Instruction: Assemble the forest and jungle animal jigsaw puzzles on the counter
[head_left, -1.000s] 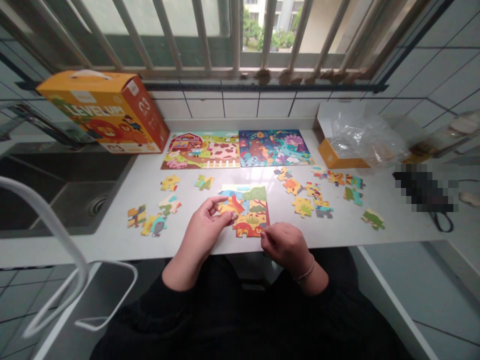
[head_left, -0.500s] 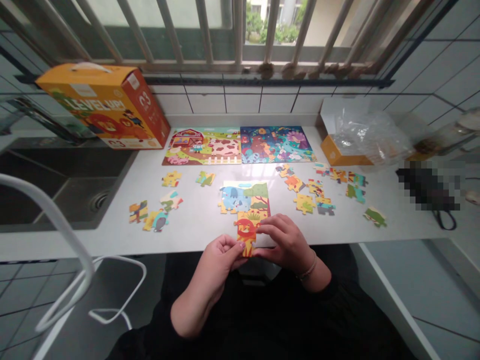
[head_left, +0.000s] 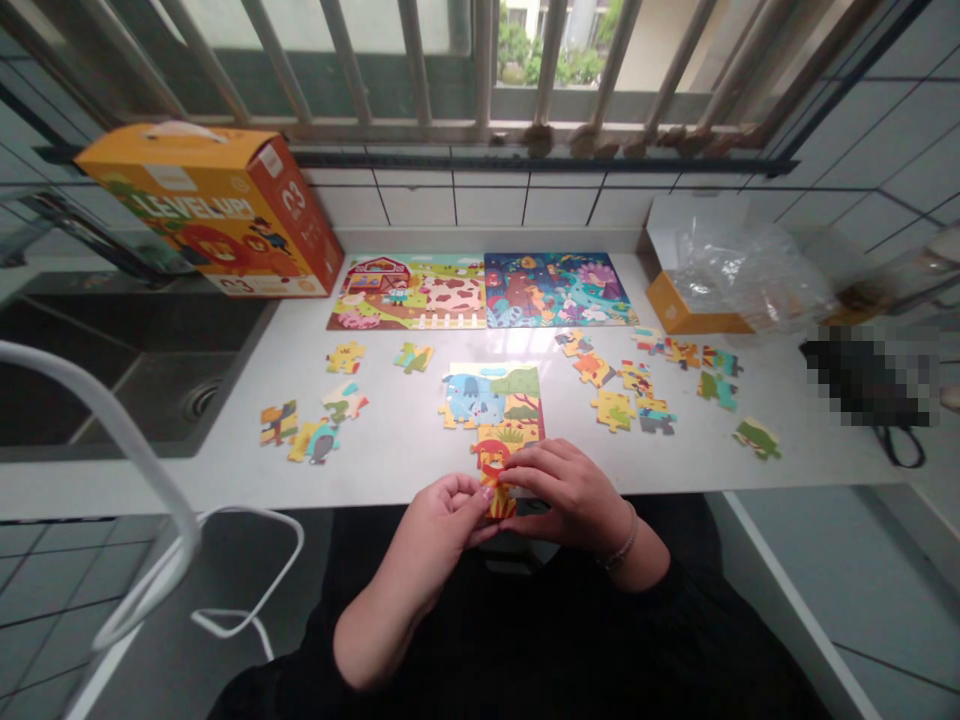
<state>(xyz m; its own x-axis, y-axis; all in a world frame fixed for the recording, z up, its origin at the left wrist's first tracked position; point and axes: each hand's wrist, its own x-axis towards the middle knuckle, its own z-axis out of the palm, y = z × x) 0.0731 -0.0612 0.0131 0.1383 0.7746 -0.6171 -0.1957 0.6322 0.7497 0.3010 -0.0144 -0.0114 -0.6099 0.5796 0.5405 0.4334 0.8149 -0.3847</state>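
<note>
My left hand [head_left: 446, 515] pinches the left edge of an orange jigsaw puzzle piece [head_left: 501, 503] with the lion's striped lower body, at the counter's front edge. My right hand [head_left: 570, 495] bends over the same spot, its fingertips on the lion picture and its thumb by the lower piece's right corner. Just above, the lion's head piece [head_left: 489, 452] meets a partly joined puzzle [head_left: 495, 395] showing blue elephants, a tree and grass. The right fingers cover part of the seam between the lion pieces.
Loose puzzle pieces lie left [head_left: 345, 402] and right [head_left: 613, 410]. Behind are a finished farm puzzle [head_left: 409, 292] and a dark blue forest puzzle [head_left: 559, 290]. An orange box [head_left: 210, 220] stands beside the sink [head_left: 135, 380]; an opened box [head_left: 697, 305] holds clear plastic. A white tube [head_left: 127, 450] curves at left.
My right fingers have moved left and down, from the lion's right side onto its front. My left hand keeps its pinch on the lower piece. The view has shifted slightly.
</note>
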